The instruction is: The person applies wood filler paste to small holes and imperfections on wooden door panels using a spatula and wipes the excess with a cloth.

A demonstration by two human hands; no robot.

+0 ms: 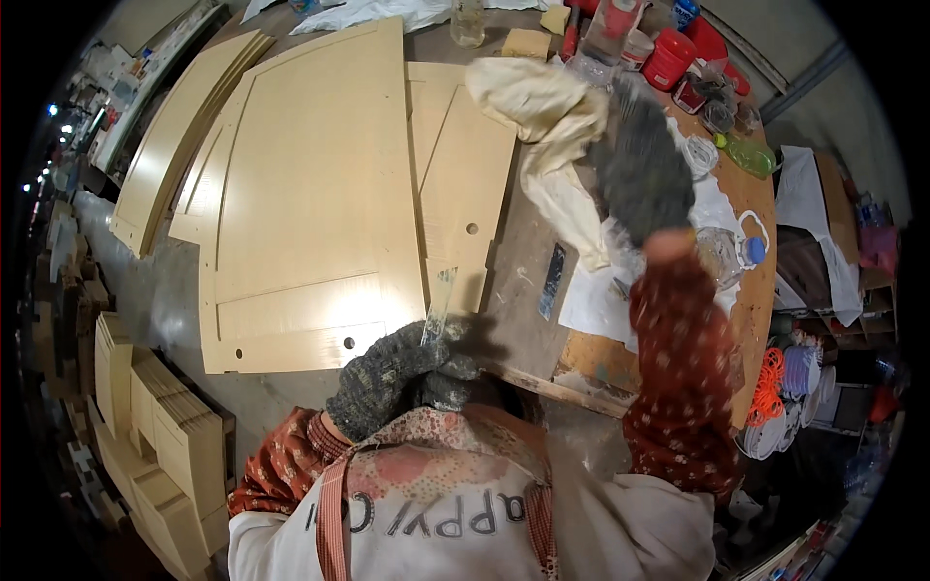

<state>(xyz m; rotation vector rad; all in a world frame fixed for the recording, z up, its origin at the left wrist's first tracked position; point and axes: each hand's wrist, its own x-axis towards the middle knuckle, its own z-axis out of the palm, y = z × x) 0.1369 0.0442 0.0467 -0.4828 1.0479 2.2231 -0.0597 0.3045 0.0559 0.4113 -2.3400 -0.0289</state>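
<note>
A worn brown desk (518, 290) is spread beneath the work. At its left side is laid a large cream panel with grooved borders and two holes along its near edge (320, 174), partly over a narrower cream panel (460, 184). To the right of both, a crumpled cream cloth (572, 174) is draped, and beside it the dark-gloved right hand (647, 160) is blurred by motion; whether the cloth is gripped by its fingers cannot be told. By the large panel's near right corner, the fingers of the grey-gloved left hand (402, 373) are curled around a narrow translucent strip (441, 302), held upward; whether the panel is touched by it cannot be told. A small dark blue rectangular piece (550, 281) is left lying on the desk. As judged from this layout, grooves and holes are already made, while handling of strip and cloth is unfinished; any surface work left cannot be judged.
</note>
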